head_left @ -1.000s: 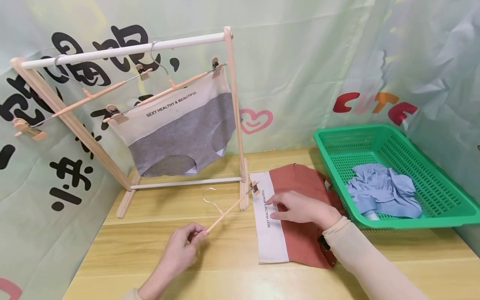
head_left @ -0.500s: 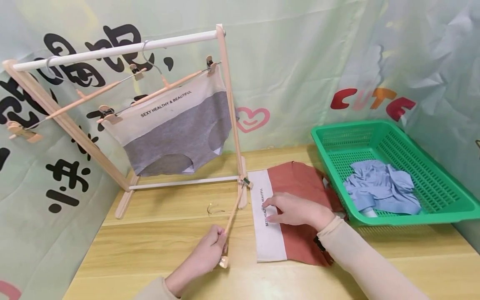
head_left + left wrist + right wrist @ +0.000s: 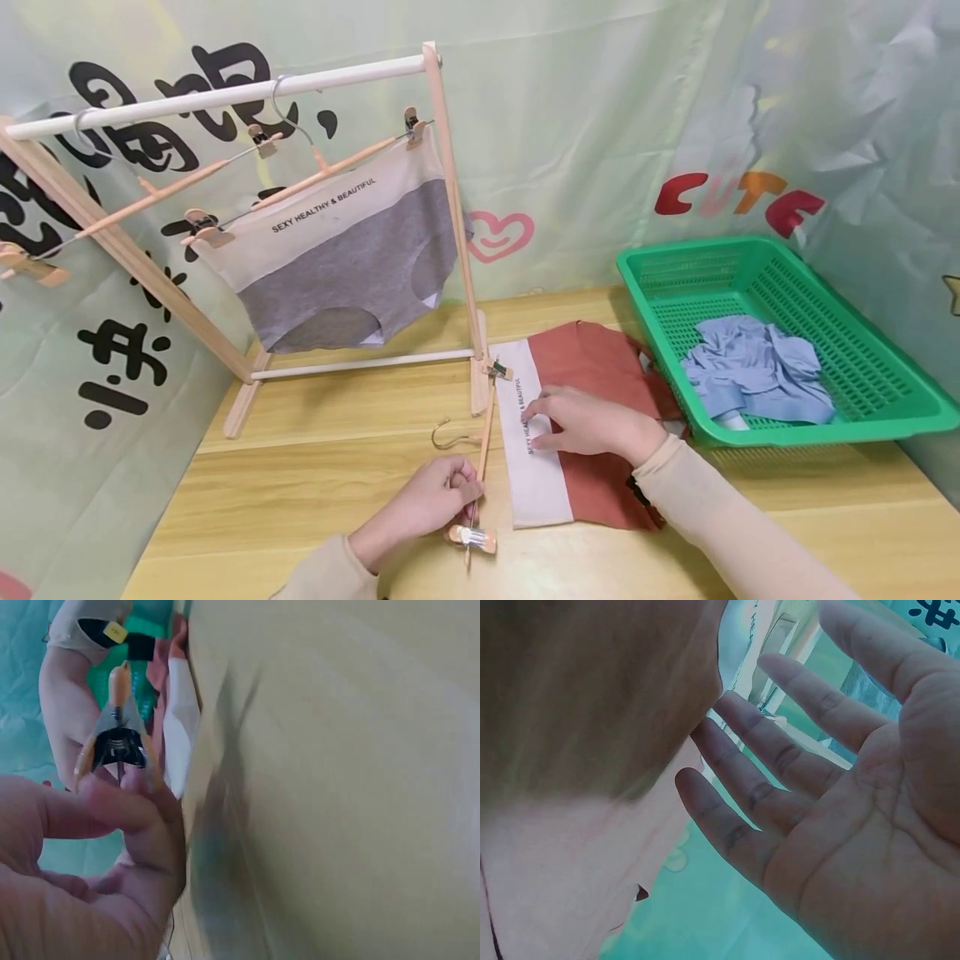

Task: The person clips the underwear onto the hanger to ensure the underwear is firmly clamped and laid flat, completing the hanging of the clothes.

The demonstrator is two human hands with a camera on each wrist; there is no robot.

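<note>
In the head view, a wooden clip hanger (image 3: 486, 442) is pinched in my left hand (image 3: 431, 498), its bar running away from me and its metal hook pointing left. One clip (image 3: 474, 538) is near my fingers, the other at the far end by the rack's foot. The left wrist view shows the near clip (image 3: 118, 746) end-on beyond the fingertips. Right of the hanger, rust-red underpants (image 3: 592, 358) with a white printed waistband lie flat on the table. Over them is my right hand (image 3: 592, 423), fingers spread and loosely bent, holding nothing; its palm fills the right wrist view.
At the left a wooden rack (image 3: 457, 200) carries grey underpants (image 3: 360, 258) on one clip hanger, beside a bare hanger (image 3: 168, 190). A green basket (image 3: 840, 435) at the right holds a crumpled blue garment (image 3: 765, 367). Printed cloth hangs behind.
My left hand has moved right with the clip hanger, turning its bar until it lies alongside the white waistband, hook to the left. My right hand stays over the red underpants.
</note>
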